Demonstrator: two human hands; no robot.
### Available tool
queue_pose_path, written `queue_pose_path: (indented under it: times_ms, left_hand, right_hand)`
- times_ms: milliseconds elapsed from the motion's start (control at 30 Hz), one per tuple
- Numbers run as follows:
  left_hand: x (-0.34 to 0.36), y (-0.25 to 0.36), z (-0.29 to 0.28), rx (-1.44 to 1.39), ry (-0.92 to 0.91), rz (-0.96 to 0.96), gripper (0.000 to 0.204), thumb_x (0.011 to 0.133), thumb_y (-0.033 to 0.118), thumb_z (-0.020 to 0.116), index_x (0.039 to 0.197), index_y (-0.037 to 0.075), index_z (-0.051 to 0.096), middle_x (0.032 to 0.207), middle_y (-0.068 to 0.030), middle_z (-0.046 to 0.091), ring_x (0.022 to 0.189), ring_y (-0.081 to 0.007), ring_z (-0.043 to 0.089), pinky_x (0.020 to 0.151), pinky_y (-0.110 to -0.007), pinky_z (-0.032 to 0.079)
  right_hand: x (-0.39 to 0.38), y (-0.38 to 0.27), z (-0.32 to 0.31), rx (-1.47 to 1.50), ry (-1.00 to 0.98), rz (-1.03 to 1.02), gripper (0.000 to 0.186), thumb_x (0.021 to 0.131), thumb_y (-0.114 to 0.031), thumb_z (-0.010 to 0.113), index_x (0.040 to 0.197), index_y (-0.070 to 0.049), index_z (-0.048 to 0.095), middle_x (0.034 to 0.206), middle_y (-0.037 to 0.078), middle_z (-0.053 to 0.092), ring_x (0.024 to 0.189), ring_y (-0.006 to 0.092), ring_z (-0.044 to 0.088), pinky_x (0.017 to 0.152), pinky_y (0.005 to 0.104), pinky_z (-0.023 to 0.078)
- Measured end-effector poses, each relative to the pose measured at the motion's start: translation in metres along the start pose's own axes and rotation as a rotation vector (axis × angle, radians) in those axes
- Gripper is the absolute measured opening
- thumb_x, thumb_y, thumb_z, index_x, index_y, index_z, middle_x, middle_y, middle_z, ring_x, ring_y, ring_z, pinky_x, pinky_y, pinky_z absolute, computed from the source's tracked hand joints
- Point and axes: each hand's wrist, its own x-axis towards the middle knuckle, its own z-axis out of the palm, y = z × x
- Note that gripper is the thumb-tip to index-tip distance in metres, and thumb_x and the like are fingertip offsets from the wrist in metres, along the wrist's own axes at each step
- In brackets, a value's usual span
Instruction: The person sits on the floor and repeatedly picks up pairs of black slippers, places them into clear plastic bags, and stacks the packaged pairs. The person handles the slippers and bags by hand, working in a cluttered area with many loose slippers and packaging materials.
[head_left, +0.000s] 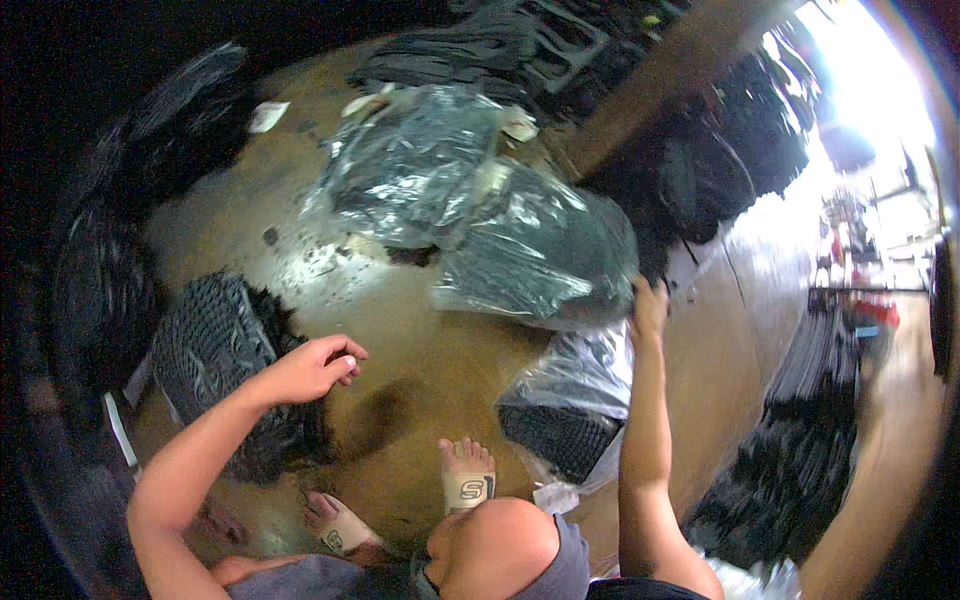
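Left hand (312, 372), 8 o'clock: loosely curled, thumb and fingers apart. Right hand (649, 305), 3 o'clock: at bag (545, 250) edge; cannot tell grip.

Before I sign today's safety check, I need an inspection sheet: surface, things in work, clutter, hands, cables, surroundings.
Surface: brown floor, shiny, dark specks scattered.
Things in work: far bag and near bag, both clear plastic with dark contents, overlapping; small bag partly around a dark textured block.
Clutter: white scrap; dark bumpy bundle at left.
Hands: right hand at near bag's right edge, grip unclear; left hand holding nothing visible, fingers curled.
Cables: nothing seen.
Surroundings: dark piles beyond; brown post; bright light at right.
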Motion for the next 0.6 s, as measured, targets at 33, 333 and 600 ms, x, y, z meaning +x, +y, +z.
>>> queue_pose_path:
  times_ms: [33,333,600]
  left_hand:
    - [-0.004,-0.003,-0.001,-0.006,0.011,-0.017,0.030,0.105,0.015,0.049,0.127,-0.003,0.057,0.107,-0.0127,0.069,0.091,-0.0182,0.068,0.085,-0.035,0.055]
    - [-0.045,-0.029,-0.009,-0.013,0.093,-0.028,0.028,0.105,0.015,0.050,0.124,-0.003,0.060,0.104,-0.0111,0.069,0.090,-0.0172,0.069,0.083,-0.034,0.056]
    - [-0.027,-0.031,-0.005,0.128,0.018,0.167,0.029,0.104,0.019,0.052,0.125,0.001,0.061,0.103,-0.0120,0.070,0.089,-0.0187,0.069,0.083,-0.036,0.056]
  right_hand:
    - [0.000,0.008,-0.016,0.135,-0.057,-0.069,0.042,0.085,-0.013,0.069,0.119,0.007,0.057,0.105,0.014,0.068,0.087,0.0222,0.065,0.075,0.0350,0.054]
    - [-0.028,-0.052,-0.054,-0.587,0.076,-0.408,0.058,0.091,-0.024,0.074,0.133,0.010,0.054,0.132,0.027,0.062,0.122,0.0403,0.059,0.108,0.0441,0.043]
    - [-0.049,-0.151,-0.005,-0.268,0.362,-0.650,0.065,0.091,-0.031,0.076,0.138,0.007,0.051,0.140,0.023,0.056,0.126,0.0320,0.054,0.110,0.0395,0.039]
